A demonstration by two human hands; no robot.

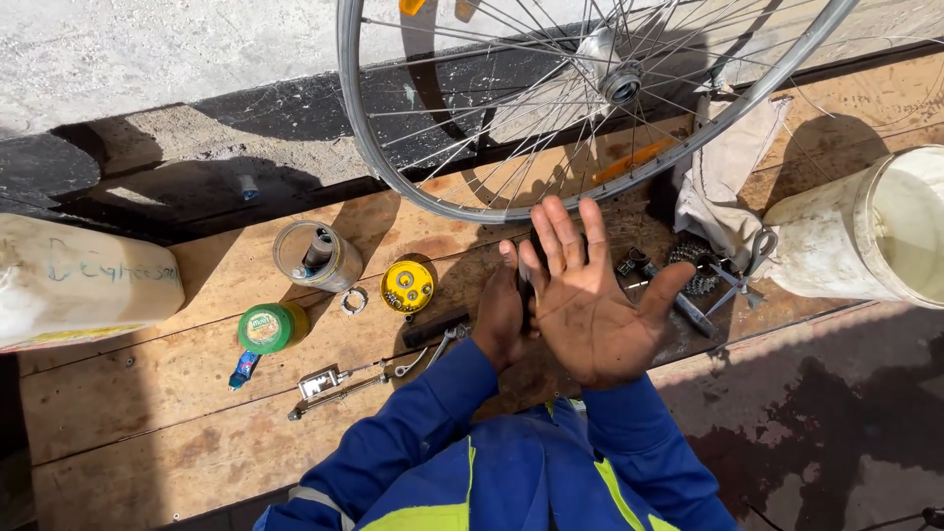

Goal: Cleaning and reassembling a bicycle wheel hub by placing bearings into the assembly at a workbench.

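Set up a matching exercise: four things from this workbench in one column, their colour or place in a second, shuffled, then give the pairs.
Things:
1. bicycle wheel
2. round tin
3. lidded jar
4. bucket

Descriptions:
A. green lid
B. yellow top
C. white, at the right edge
D. silver rim, leaning at the back

Pairs: 1-D, 2-B, 3-A, 4-C

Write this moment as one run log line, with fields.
left hand: resting on wooden board | right hand: raised, open, empty | bicycle wheel: leaning behind
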